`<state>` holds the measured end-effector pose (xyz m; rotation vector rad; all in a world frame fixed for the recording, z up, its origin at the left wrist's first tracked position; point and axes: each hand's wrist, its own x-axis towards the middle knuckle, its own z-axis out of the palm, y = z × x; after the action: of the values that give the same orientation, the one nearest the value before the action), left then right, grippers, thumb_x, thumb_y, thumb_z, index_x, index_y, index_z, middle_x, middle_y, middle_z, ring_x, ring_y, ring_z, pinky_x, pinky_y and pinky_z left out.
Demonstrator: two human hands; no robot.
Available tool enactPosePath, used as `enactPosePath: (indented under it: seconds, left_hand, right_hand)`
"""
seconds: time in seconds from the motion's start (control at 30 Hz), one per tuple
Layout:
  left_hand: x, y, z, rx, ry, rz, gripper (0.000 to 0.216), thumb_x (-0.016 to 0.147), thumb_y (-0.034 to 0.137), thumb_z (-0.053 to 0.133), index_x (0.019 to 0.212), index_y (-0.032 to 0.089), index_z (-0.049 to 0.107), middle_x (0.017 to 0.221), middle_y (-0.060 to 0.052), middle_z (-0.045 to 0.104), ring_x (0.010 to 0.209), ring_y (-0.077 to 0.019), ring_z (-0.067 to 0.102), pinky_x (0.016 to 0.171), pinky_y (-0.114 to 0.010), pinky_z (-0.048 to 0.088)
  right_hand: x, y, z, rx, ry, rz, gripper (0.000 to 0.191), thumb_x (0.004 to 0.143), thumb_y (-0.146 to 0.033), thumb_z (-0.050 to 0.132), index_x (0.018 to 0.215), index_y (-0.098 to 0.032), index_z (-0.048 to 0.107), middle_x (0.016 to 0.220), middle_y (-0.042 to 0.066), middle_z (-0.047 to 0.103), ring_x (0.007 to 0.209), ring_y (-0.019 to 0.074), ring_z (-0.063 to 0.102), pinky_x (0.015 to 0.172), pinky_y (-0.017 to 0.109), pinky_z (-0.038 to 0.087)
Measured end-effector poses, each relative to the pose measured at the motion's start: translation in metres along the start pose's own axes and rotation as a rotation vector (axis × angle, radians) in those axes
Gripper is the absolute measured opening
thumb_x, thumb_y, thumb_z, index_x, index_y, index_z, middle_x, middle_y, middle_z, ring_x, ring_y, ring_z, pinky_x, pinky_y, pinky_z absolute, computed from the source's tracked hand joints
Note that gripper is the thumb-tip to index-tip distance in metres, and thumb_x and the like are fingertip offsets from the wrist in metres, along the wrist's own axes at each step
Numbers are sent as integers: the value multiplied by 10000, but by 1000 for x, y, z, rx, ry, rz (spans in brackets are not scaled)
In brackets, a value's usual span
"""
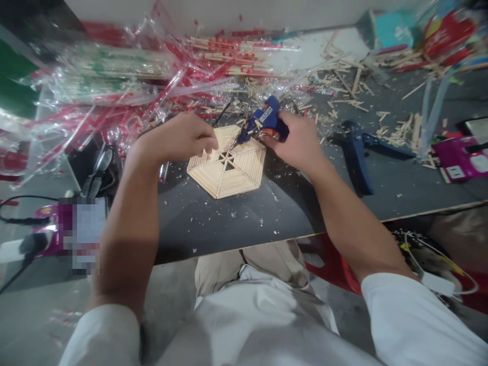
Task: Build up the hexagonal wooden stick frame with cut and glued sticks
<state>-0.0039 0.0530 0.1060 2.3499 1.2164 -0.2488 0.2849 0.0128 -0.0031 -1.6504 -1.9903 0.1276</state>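
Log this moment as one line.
left hand: touches wooden hexagon panel | right hand: grips blue glue gun, nozzle near panel centre | dark table: strewn with stick offcuts

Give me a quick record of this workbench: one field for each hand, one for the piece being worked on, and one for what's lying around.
Left: left hand, fingers curled, tips on the stick hexagon
Right: right hand grips a blue glue gun, nozzle at the hexagon's centre
Piece: flat on the dark table
Nearby: blue cutter to the right, plastic wrappers behind, stick scraps scattered
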Motion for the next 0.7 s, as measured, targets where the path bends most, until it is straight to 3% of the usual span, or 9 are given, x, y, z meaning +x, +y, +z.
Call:
enactPosePath:
  seconds: [0.17, 0.3, 0.5, 0.7]
  left_hand:
    - [-12, 10, -8, -7, -93, 94, 364, 960, 368, 579, 1042, 132, 845, 886, -69, 827, 797, -163, 687, 856, -283, 487]
    - [-16, 16, -11, -82, -84, 79, 376, 878, 413, 648, 1017, 139, 865, 792, -56, 807, 742, -182, 702, 766, -293, 490]
    - [-13, 10, -7, -128, -40, 55, 351, 792, 479, 757, 927, 172, 861, 803, -58, 796, 814, -216, 721, 853, -330, 511]
    - [-10, 5, -4, -89, -61, 67, 337, 885, 440, 625, 952, 194, 845, 804, -51, 770, 906, -235, 749, 927, -339, 512]
  right_hand:
    - [2, 1, -9, -28, -41, -8, 296, 945, -508, 670, 1085, -247, 672, 1037, 124, 770, 987, 360, 740, 885, 511, 567]
    - [2, 0, -8, -5, -41, -32, 294, 915, -478, 667, 1091, -242, 655, 1038, 119, 773, 975, 356, 740, 860, 499, 556]
    - [1, 3, -6, 28, -11, -53, 264, 898, -492, 685, 1016, -262, 633, 991, 93, 778, 877, 289, 696, 777, 434, 526]
    - [2, 4, -6, 40, -4, -52, 250, 867, -435, 713, 1014, -247, 639, 1009, 91, 780, 922, 315, 724, 797, 445, 537]
